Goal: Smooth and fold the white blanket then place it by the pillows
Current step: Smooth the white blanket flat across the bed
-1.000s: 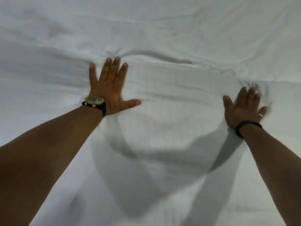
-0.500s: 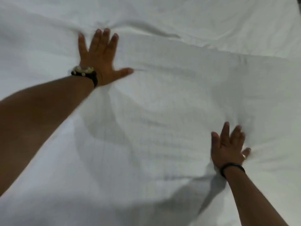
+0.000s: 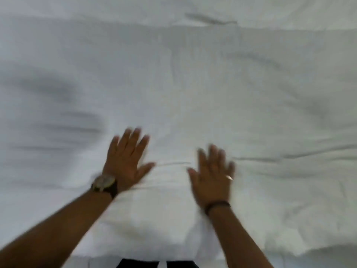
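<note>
The white blanket (image 3: 193, 89) lies spread across the bed and fills almost the whole head view, with soft wrinkles at the left and right. My left hand (image 3: 125, 161), with a watch on its wrist, rests flat on the cloth with fingers spread. My right hand (image 3: 212, 175), wearing a ring and a dark wristband, lies flat beside it, palm down, fingers apart. Both hands are close together near the blanket's near edge and hold nothing. The frame is blurred by motion. No pillows are in view.
A dark crease (image 3: 208, 18) marks a fold line at the far side. The blanket's near edge (image 3: 154, 258) runs along the bottom, with a dark strip of clothing (image 3: 139, 265) below it.
Both hands have come back toward me and together: the left from far left, the right from the right side. The view has shifted to take in the blanket's near edge.
</note>
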